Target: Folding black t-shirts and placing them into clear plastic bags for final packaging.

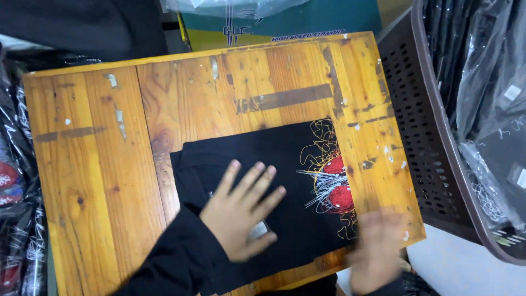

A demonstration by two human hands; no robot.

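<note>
A folded black T-shirt [285, 164] with a red, white and yellow print [331, 181] lies on a worn wooden table [98, 164]. My left hand [241, 211] rests flat on the shirt's left half, fingers spread, palm over a small white label. My right hand [378, 249] is blurred at the table's near right corner, close to the shirt's lower right edge. Whether it touches the cloth or holds anything cannot be made out.
A brown perforated plastic basket [422, 137] stands right of the table, holding several bagged black garments [487, 82]. More bagged garments [16, 181] are stacked at the left. A teal and yellow box [285, 24] sits beyond the far edge.
</note>
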